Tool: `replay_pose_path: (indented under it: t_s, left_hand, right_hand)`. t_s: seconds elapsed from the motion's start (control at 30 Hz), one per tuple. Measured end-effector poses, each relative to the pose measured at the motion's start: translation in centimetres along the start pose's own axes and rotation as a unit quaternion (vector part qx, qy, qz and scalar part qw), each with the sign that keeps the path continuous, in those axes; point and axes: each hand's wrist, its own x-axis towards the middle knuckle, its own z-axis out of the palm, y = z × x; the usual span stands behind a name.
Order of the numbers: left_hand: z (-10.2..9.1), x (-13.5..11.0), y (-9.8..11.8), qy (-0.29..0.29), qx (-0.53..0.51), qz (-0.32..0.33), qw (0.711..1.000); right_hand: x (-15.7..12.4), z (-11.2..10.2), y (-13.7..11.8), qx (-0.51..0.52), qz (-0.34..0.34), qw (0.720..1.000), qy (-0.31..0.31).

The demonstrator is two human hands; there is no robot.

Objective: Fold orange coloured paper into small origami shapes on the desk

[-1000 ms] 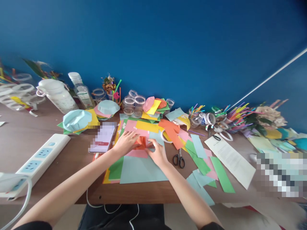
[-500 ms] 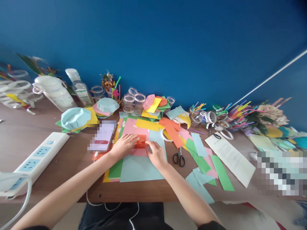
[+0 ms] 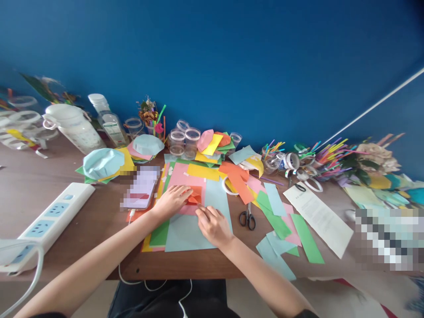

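Note:
A small folded piece of orange paper (image 3: 196, 193) lies on a pink sheet (image 3: 181, 174), with a raised flap in its middle. My left hand (image 3: 172, 199) rests on the paper's left side, fingers stretched out and fairly flat. Just below and to the right of the orange paper is my right hand (image 3: 214, 224). Its fingers are curled together near the paper's lower edge; whether anything is between them is too small to see. Beneath both hands is a large light blue sheet (image 3: 192, 236), stacked with green and yellow sheets.
Black-handled scissors (image 3: 247, 219) and a white tape roll (image 3: 229, 187) lie right of my hands. Cut paper strips (image 3: 306, 238) spread further right. A phone (image 3: 141, 187) and a power strip (image 3: 53, 221) are on the left. Clear cups (image 3: 192, 142) stand along the wall.
My right hand has drawn back toward me from the orange paper's right edge, its fingers now more curled. More of the raised orange flap shows. My left hand stays about where it was.

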Motion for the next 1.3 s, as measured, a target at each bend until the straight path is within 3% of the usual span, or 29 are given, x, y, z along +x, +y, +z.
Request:
replay_pose_path:
  t_s: [0.43,0.7,0.9,1.3]
  left_hand:
    - [-0.2,0.1,1.1,0.003,-0.116,-0.073,0.991]
    - [0.3,0.8,2.3,-0.001,-0.107,-0.099,0.989]
    - [0.7,0.9,2.4,0.004,-0.104,-0.105,0.989]
    - [1.2,1.0,2.7,0.013,-0.100,-0.132,0.986]
  right_hand:
    - [-0.1,0.8,0.0,0.013,0.028,0.999,-0.033]
    - [-0.2,0.9,0.1,0.049,0.045,0.998,-0.017]
    - [-0.2,0.7,1.1,0.173,0.175,0.968,0.051]
    - [0.1,0.3,1.3,0.299,0.244,0.922,0.017]
